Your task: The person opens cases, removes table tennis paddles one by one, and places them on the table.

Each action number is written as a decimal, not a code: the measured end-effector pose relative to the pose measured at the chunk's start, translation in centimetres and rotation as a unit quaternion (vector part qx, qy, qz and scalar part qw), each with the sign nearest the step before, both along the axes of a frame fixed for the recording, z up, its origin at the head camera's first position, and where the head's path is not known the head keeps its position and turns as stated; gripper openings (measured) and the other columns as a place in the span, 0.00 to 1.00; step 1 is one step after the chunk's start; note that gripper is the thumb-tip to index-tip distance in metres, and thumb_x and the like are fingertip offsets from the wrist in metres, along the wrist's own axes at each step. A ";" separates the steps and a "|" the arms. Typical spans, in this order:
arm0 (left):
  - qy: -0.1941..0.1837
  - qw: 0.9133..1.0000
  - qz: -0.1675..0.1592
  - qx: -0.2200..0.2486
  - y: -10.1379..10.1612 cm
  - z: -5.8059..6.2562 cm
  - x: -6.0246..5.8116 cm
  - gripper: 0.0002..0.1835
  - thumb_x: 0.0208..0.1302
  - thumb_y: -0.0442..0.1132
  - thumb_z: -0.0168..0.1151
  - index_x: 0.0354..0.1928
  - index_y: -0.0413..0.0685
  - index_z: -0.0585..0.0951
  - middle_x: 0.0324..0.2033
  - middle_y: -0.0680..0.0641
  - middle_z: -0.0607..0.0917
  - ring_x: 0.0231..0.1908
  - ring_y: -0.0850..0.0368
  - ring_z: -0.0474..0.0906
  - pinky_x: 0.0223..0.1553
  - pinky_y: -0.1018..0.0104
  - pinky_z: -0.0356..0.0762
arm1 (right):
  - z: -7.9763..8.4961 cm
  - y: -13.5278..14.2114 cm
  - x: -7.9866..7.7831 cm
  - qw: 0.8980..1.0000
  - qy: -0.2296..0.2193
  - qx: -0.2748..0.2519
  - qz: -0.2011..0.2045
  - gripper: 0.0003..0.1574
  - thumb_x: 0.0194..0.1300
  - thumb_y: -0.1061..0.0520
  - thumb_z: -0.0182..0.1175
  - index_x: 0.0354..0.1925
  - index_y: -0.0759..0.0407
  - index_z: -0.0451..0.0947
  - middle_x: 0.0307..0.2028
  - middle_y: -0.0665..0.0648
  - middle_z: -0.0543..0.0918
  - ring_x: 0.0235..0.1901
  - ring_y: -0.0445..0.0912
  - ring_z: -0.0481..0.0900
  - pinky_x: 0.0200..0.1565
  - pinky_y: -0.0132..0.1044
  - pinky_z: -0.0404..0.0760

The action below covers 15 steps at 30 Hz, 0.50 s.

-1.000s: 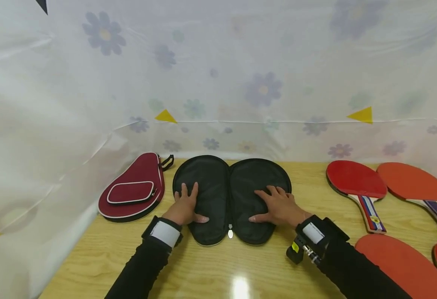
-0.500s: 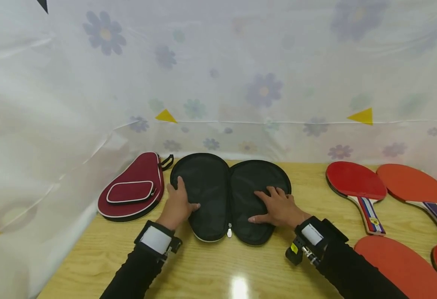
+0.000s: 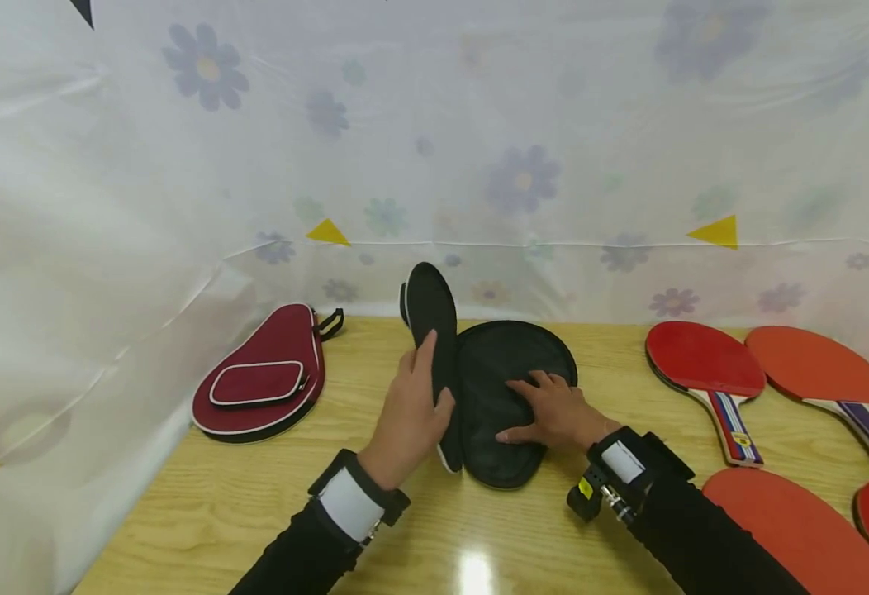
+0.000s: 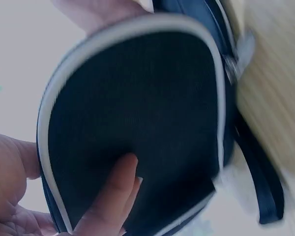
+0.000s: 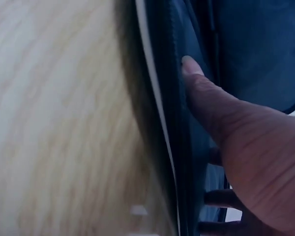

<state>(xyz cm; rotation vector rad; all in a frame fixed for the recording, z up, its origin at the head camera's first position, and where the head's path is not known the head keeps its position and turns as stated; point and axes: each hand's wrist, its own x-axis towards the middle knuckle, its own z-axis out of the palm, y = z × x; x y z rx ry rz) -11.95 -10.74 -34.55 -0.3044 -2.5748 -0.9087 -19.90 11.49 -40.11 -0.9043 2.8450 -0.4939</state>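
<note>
A black zip-up table tennis paddle case [image 3: 509, 397] lies unfolded on the table, its right half flat with the dark lining facing up. My left hand [image 3: 408, 413] grips the left half by its outer edge and holds it tilted up, nearly on edge. In the left wrist view the outside of that half [image 4: 137, 93] shows white piping, with fingers across it and the thumb side behind; a strap [image 4: 260, 182] hangs beside it. My right hand [image 3: 553, 411], fingers spread, presses on the lining of the right half near its outer edge.
A maroon paddle case [image 3: 259, 384] lies at the left on the wooden table [image 3: 204, 504]. Several red and orange paddles, among them a red one [image 3: 702, 355] and an orange one [image 3: 821, 364], lie at the right. A flowered sheet [image 3: 434, 165] hangs behind.
My left hand has moved from the lining to the left half's outer edge and swung that half up toward the right. My right hand stays in place.
</note>
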 end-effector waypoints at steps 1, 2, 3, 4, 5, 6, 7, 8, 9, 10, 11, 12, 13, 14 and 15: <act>-0.003 1.000 -0.012 -0.001 0.6 0.0 0.1 0.38 0.67 0.28 0.60 0.76 0.34 0.57 0.63 0.25 0.69 0.51 0.34 0.80 0.45 0.47 0.81 | 0.1 0.1 -0.1 1.000 0.001 -0.002 0.003 0.54 0.57 0.31 0.70 0.70 0.61 0.69 0.68 0.75 0.65 0.65 0.75 0.64 0.55 0.74 0.68; -0.007 1.000 -0.023 0.000 1.1 -0.1 0.1 0.38 0.68 0.28 0.60 0.77 0.36 0.56 0.64 0.25 0.68 0.49 0.35 0.81 0.42 0.49 0.82 | 0.1 0.2 -0.1 1.000 0.002 -0.004 0.005 0.54 0.57 0.32 0.71 0.70 0.61 0.70 0.68 0.76 0.65 0.65 0.76 0.64 0.56 0.73 0.69; -0.011 0.999 -0.033 -0.001 1.6 -0.1 0.1 0.38 0.68 0.28 0.59 0.77 0.37 0.55 0.65 0.26 0.67 0.47 0.36 0.81 0.40 0.52 0.82 | 0.1 0.3 -0.2 1.000 0.001 -0.005 0.006 0.53 0.56 0.33 0.71 0.69 0.62 0.70 0.68 0.76 0.65 0.65 0.76 0.64 0.56 0.72 0.69; -0.017 0.999 -0.040 -0.001 2.1 -0.2 0.1 0.38 0.69 0.29 0.58 0.78 0.39 0.55 0.66 0.26 0.66 0.46 0.38 0.82 0.38 0.54 0.81 | 0.1 0.3 -0.3 1.000 0.000 -0.006 0.007 0.53 0.56 0.33 0.72 0.69 0.62 0.70 0.68 0.77 0.65 0.65 0.76 0.63 0.56 0.72 0.69; -0.023 0.999 -0.045 0.000 2.6 -0.3 0.0 0.38 0.69 0.29 0.58 0.78 0.40 0.55 0.67 0.27 0.66 0.45 0.39 0.82 0.37 0.56 0.81 | 0.1 0.4 -0.3 1.000 -0.003 -0.006 0.006 0.53 0.56 0.33 0.72 0.69 0.62 0.71 0.68 0.77 0.65 0.65 0.77 0.63 0.57 0.72 0.69; -0.032 0.998 -0.050 0.003 3.0 -0.3 0.0 0.39 0.69 0.29 0.57 0.79 0.42 0.55 0.68 0.27 0.65 0.42 0.41 0.83 0.35 0.58 0.80 | 0.1 0.5 -0.4 1.000 -0.004 -0.005 0.006 0.54 0.55 0.33 0.72 0.68 0.62 0.71 0.68 0.78 0.65 0.65 0.77 0.62 0.58 0.71 0.68; -0.038 0.998 -0.054 0.006 3.4 -0.4 -0.1 0.39 0.69 0.29 0.57 0.79 0.44 0.55 0.69 0.27 0.65 0.38 0.43 0.83 0.33 0.60 0.79 | 0.1 0.5 -0.4 1.000 -0.005 -0.005 0.005 0.54 0.55 0.33 0.73 0.68 0.63 0.71 0.67 0.78 0.66 0.66 0.77 0.62 0.59 0.71 0.68; -0.046 0.997 -0.057 0.008 3.8 -0.5 -0.2 0.39 0.69 0.29 0.57 0.79 0.45 0.55 0.69 0.28 0.64 0.35 0.46 0.82 0.32 0.62 0.78 | 0.0 0.5 -0.5 1.000 -0.004 -0.006 0.005 0.54 0.54 0.33 0.73 0.68 0.63 0.72 0.67 0.78 0.66 0.65 0.77 0.63 0.59 0.71 0.68; -0.050 0.997 -0.059 0.009 4.1 -0.6 -0.3 0.39 0.68 0.29 0.57 0.79 0.46 0.55 0.70 0.28 0.64 0.32 0.49 0.81 0.30 0.64 0.77 | 0.0 0.6 -0.5 1.000 -0.003 -0.006 0.005 0.54 0.54 0.33 0.73 0.67 0.63 0.72 0.67 0.79 0.66 0.65 0.77 0.63 0.59 0.70 0.68; -0.056 0.996 -0.063 0.011 4.4 -0.7 -0.4 0.40 0.68 0.29 0.57 0.79 0.47 0.55 0.70 0.28 0.63 0.28 0.52 0.79 0.28 0.65 0.75 | 0.0 0.6 -0.6 1.000 0.002 -0.004 0.007 0.53 0.54 0.33 0.73 0.67 0.64 0.73 0.66 0.79 0.67 0.64 0.77 0.64 0.59 0.70 0.68; -0.063 0.996 -0.067 0.016 4.7 -0.8 -0.5 0.41 0.67 0.28 0.58 0.79 0.48 0.55 0.71 0.28 0.63 0.24 0.56 0.76 0.27 0.67 0.73 | 0.0 0.6 -0.6 1.000 0.004 -0.006 0.009 0.53 0.53 0.34 0.74 0.66 0.64 0.73 0.66 0.79 0.68 0.64 0.77 0.65 0.60 0.69 0.68; -0.071 0.995 -0.072 0.020 5.0 -1.0 -0.6 0.41 0.66 0.28 0.58 0.79 0.50 0.55 0.72 0.29 0.62 0.21 0.59 0.73 0.25 0.68 0.71 | 0.0 0.7 -0.6 1.000 0.004 -0.008 0.010 0.52 0.53 0.35 0.74 0.66 0.64 0.73 0.65 0.79 0.68 0.64 0.77 0.65 0.60 0.69 0.68; -0.076 0.994 -0.076 0.020 5.3 -1.1 -0.7 0.42 0.66 0.27 0.58 0.79 0.50 0.55 0.72 0.29 0.62 0.20 0.61 0.70 0.24 0.69 0.70 | -0.1 0.8 -0.6 1.000 0.004 -0.011 0.012 0.52 0.53 0.36 0.75 0.66 0.65 0.74 0.65 0.79 0.68 0.64 0.76 0.65 0.60 0.69 0.68; -0.081 0.993 -0.079 0.019 5.6 -1.3 -0.8 0.42 0.65 0.27 0.58 0.80 0.51 0.55 0.72 0.29 0.62 0.19 0.62 0.69 0.23 0.70 0.69 | 0.0 0.8 -0.6 1.000 0.004 -0.013 0.015 0.51 0.54 0.37 0.75 0.65 0.66 0.74 0.65 0.79 0.69 0.64 0.76 0.66 0.61 0.68 0.68; -0.084 0.993 -0.080 0.016 5.8 -1.4 -0.8 0.43 0.64 0.27 0.58 0.80 0.51 0.55 0.72 0.29 0.62 0.19 0.61 0.69 0.23 0.70 0.69 | 0.0 0.9 -0.6 1.000 0.006 -0.014 0.018 0.50 0.54 0.38 0.75 0.65 0.66 0.74 0.65 0.79 0.69 0.64 0.75 0.66 0.61 0.67 0.68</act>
